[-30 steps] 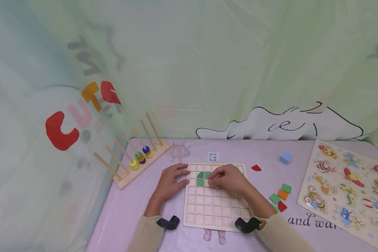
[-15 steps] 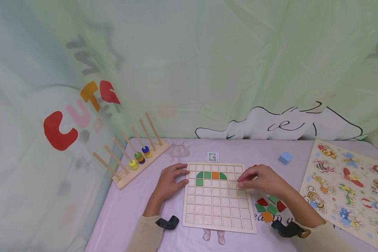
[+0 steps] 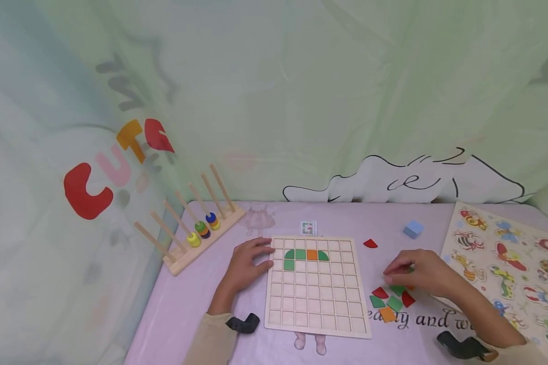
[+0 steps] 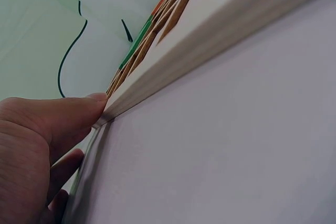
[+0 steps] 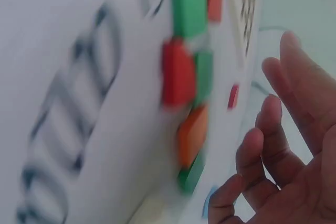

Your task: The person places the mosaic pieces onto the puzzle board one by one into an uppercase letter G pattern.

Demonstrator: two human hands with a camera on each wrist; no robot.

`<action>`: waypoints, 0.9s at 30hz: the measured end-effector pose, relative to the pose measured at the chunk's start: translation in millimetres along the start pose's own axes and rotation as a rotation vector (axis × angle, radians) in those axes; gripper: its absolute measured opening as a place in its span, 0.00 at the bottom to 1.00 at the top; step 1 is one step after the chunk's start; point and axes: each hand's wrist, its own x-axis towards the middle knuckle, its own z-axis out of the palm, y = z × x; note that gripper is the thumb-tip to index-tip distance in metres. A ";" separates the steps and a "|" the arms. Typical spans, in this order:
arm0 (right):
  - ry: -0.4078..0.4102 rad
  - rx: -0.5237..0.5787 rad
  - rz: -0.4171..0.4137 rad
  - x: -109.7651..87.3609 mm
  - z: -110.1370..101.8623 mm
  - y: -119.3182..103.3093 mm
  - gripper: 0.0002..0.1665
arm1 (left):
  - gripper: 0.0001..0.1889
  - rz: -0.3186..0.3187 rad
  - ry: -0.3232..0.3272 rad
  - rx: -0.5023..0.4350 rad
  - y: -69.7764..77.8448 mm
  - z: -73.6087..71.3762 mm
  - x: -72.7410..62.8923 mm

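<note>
A wooden grid board (image 3: 320, 304) lies on the table. In its upper rows sit two green quarter-round tiles, two green squares and an orange square tile (image 3: 312, 254). My left hand (image 3: 246, 266) rests at the board's upper left edge, fingers touching the rim; in the left wrist view the thumb (image 4: 63, 116) meets the board's corner. My right hand (image 3: 422, 274) hovers by the loose tiles right of the board, partly covering some. In the right wrist view its fingers (image 5: 270, 114) are spread with nothing between them, near a red tile (image 5: 177, 74) and a green tile (image 5: 190, 9).
A peg rack (image 3: 205, 243) with several coloured rings stands at the left. Behind the board lies a small pattern card (image 3: 308, 228). A red quarter-round tile (image 3: 370, 244), a blue block (image 3: 413, 229) and an insect picture board (image 3: 507, 263) lie to the right.
My right hand has left the grid and moved right to the loose tiles. The orange tile and right green quarter-round on the grid have come into view. My left hand has stayed put.
</note>
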 end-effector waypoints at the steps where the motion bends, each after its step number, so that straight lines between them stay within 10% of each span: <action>1: 0.010 -0.018 0.013 -1.7 -2.1 5.0 0.13 | 0.16 0.007 0.006 0.005 -0.2 0.4 -0.2; 27: 0.035 -0.126 0.049 -9.4 -17.9 62.9 0.20 | 0.17 -0.021 -0.004 -0.007 2.5 -0.9 -0.6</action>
